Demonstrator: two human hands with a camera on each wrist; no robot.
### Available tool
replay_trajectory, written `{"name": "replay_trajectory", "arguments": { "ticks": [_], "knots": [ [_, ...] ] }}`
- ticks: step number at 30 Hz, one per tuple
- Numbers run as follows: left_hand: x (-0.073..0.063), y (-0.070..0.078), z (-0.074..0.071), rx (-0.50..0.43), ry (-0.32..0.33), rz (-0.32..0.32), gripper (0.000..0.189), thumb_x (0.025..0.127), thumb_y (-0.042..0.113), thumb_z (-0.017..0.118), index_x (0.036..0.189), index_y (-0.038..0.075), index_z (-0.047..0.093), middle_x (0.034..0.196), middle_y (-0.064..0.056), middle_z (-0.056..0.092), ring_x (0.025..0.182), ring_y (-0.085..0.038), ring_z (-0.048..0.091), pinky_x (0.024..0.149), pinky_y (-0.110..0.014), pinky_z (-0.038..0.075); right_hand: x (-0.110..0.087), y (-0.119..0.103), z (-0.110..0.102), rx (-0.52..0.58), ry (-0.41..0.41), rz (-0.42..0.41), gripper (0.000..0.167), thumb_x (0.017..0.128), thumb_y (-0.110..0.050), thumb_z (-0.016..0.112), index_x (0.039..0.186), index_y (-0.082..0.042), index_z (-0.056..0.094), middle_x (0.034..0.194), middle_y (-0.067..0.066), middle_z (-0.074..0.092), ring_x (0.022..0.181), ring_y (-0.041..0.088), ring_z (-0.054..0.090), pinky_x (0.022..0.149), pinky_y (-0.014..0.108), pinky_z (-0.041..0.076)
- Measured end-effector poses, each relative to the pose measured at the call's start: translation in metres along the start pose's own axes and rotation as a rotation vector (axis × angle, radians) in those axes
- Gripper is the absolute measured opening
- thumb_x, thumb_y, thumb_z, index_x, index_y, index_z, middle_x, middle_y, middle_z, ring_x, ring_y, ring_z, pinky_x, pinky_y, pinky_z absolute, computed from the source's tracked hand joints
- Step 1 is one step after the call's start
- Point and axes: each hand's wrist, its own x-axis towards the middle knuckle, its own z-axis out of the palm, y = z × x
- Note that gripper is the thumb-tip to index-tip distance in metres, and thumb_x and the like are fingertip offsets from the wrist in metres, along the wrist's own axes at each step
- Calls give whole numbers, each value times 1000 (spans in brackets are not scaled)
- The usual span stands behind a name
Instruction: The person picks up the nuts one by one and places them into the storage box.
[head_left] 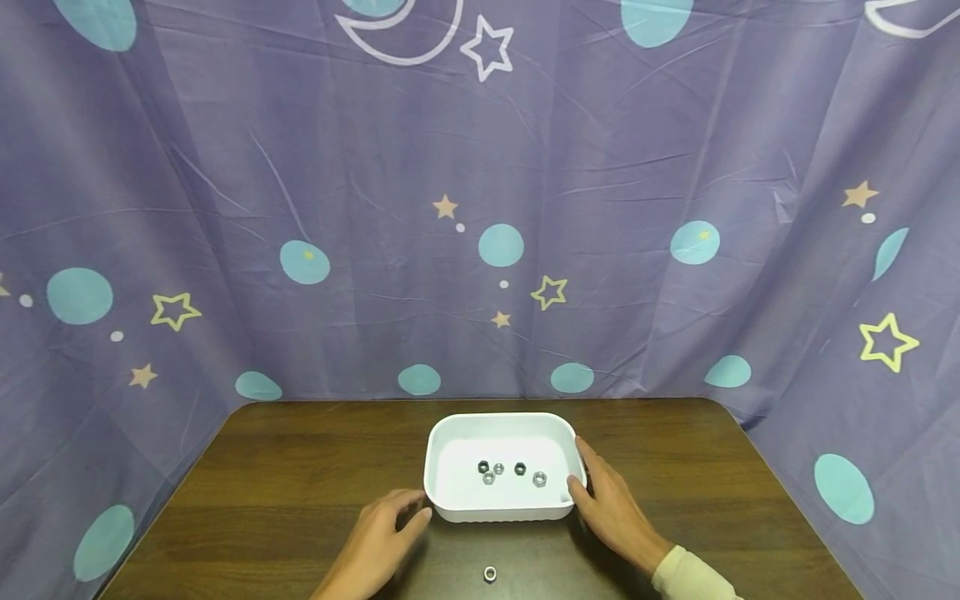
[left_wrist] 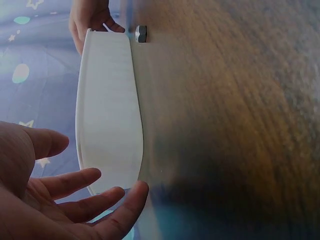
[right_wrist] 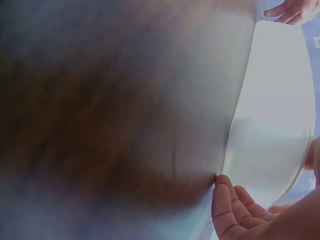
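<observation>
A white plastic tray sits on the table with several hex nuts lying loose on its floor, some dark and some silvery. My right hand holds the tray's right end, thumb over the rim and fingers along the outer wall; the right wrist view has its fingertips low at the tray's base. At the tray's near left corner, my left hand is spread with thumb and fingers apart, holding nothing. In the left wrist view its fingers are close to the tray wall; whether they touch is unclear.
A single nut rests on the brown wooden table, in front of the tray and between the hands. Behind the table's far edge hangs a purple curtain printed with stars and blue dots.
</observation>
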Motion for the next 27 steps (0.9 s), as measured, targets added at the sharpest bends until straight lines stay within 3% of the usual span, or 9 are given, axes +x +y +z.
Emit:
{"name": "replay_trajectory", "arguments": {
  "ticks": [4,11,23,27],
  "knots": [
    [-2,3,-1,-7,-8,12,23,98,17,82,119,8,82,119,1,79,116,-25,73,103,-51,59,0,0,0,1,-3,3,67,102,-9,68,163,6,44,154,29,60,142,46,59,120,61,45],
    [-5,3,-1,24,-30,69,23,96,21,84,117,12,83,117,3,80,115,-28,74,103,-53,58,0,0,0,2,-4,5,67,102,-8,68,163,7,44,154,29,60,142,45,59,120,60,45],
    [-9,7,1,26,-115,-11,32,95,27,86,122,10,82,123,-6,77,120,-38,68,106,-68,51,0,0,0,5,-4,6,68,102,-9,68,164,5,44,154,28,60,142,45,59,119,60,46],
    [-10,7,3,35,-132,-2,35,95,28,86,123,9,81,123,-5,77,118,-36,67,103,-65,53,0,0,0,3,-5,5,67,102,-9,68,163,5,44,154,28,60,142,45,59,119,60,46]
  ]
}}
